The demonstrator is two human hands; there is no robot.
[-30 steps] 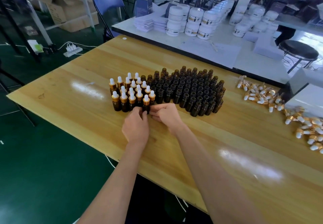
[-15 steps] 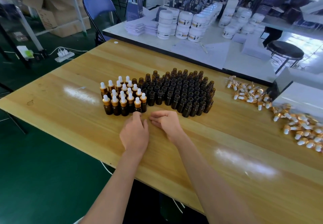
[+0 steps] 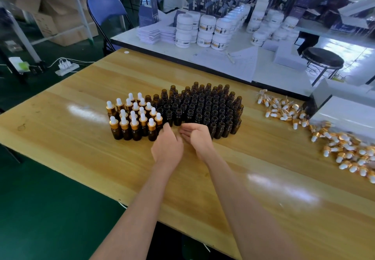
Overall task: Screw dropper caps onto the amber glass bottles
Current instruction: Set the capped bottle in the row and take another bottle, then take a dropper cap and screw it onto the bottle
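Note:
A block of amber glass bottles stands mid-table. Those on the left, the capped bottles [image 3: 134, 117], wear gold collars and white dropper bulbs. The open bottles [image 3: 205, 105] fill the right part of the block. Loose dropper caps [image 3: 284, 109] lie scattered to the right, and more caps [image 3: 349, 150] trail toward the table's right edge. My left hand [image 3: 167, 145] hovers just in front of the capped group, fingers relaxed, holding nothing. Beside it my right hand [image 3: 195, 135] is turned palm up, fingers loosely curled, empty, right before the open bottles.
The wooden table [image 3: 81, 138] has a near edge at the left over green floor. A white box [image 3: 345, 113] stands at the right. Behind lies a white table with white jars [image 3: 207, 30], papers and a person's torso. A blue chair [image 3: 105, 10] and black stool [image 3: 322, 60] stand nearby.
Both hands have drawn back from the front capped bottle. The right hand has turned palm up. The camera view has shifted, so the bottles sit further right in the picture.

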